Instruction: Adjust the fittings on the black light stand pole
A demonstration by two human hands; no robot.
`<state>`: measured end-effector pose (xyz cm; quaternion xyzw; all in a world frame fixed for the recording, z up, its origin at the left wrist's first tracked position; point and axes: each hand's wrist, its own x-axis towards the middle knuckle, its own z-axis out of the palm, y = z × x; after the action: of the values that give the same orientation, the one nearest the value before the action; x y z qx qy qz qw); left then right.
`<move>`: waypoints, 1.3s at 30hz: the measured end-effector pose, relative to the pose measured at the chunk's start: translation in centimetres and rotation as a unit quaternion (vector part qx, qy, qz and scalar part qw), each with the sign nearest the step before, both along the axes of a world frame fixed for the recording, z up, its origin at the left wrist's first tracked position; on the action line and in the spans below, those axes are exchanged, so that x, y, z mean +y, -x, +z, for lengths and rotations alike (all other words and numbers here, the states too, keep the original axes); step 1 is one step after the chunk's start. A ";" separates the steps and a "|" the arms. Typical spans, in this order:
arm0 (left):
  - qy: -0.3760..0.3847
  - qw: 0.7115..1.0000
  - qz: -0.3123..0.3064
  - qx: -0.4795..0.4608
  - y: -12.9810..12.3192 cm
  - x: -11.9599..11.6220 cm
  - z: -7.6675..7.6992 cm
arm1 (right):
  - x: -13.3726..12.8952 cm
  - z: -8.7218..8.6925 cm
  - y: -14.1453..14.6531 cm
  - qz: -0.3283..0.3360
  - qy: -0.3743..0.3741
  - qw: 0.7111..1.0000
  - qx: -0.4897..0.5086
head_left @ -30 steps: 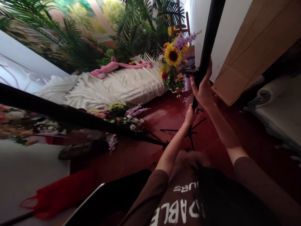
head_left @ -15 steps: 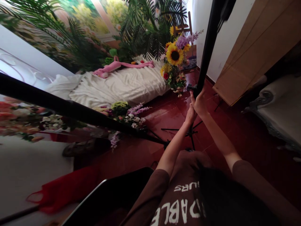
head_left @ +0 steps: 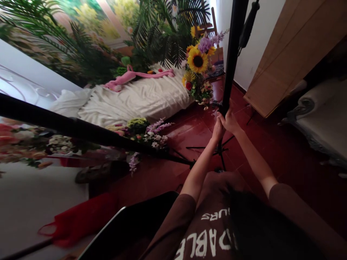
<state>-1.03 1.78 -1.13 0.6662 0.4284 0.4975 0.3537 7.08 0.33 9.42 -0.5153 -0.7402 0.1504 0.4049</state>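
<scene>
Pole (head_left: 230, 68) held by left hand (head_left: 217, 130) and right hand (head_left: 229, 121), fingers (head_left: 229, 112) wrapped round.
The right hand sits lower than a second ago; red floor (head_left: 187, 126) below, white cloth (head_left: 141, 97) beyond.

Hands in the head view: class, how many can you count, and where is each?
2: the left hand on the black pole, and the right hand slightly higher on it. Both are partly hidden.
</scene>
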 end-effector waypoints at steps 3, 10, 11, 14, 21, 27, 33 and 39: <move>0.014 0.999 0.048 0.013 -0.2 -0.1 -0.2 | -1.3 -0.1 -2.6 0.052 0.005 0.999 -0.002; 0.020 0.996 0.088 0.024 -0.5 -0.4 -0.2 | -4.1 -3.1 -7.1 0.026 0.061 0.998 -0.022; 0.021 0.996 0.088 0.021 -0.5 -0.4 -0.2 | -4.4 -3.4 -7.1 0.020 0.096 0.995 -0.010; 0.024 0.996 0.081 0.020 -0.5 -0.5 -0.1 | -4.8 -4.1 -6.6 -0.015 0.191 0.981 0.023; 0.025 0.996 0.086 0.026 -0.5 -0.6 0.2 | -3.6 -4.5 -5.9 -0.072 0.250 0.964 0.053; 0.028 0.997 0.069 0.024 -0.3 -0.8 0.4 | -2.7 -4.3 -5.8 -0.110 0.249 0.961 0.047; 0.029 0.997 0.066 0.021 -0.2 -0.7 0.4 | -1.9 -4.5 -5.5 -0.082 0.337 0.928 0.139; 0.025 0.998 0.060 0.021 0.1 -1.0 0.3 | -1.3 -4.1 -5.2 -0.097 0.378 0.900 0.196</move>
<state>-1.16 0.73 -0.80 0.6406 0.4874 0.4929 0.3303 12.27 -1.02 5.29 -0.6590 -0.4800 0.4765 0.3292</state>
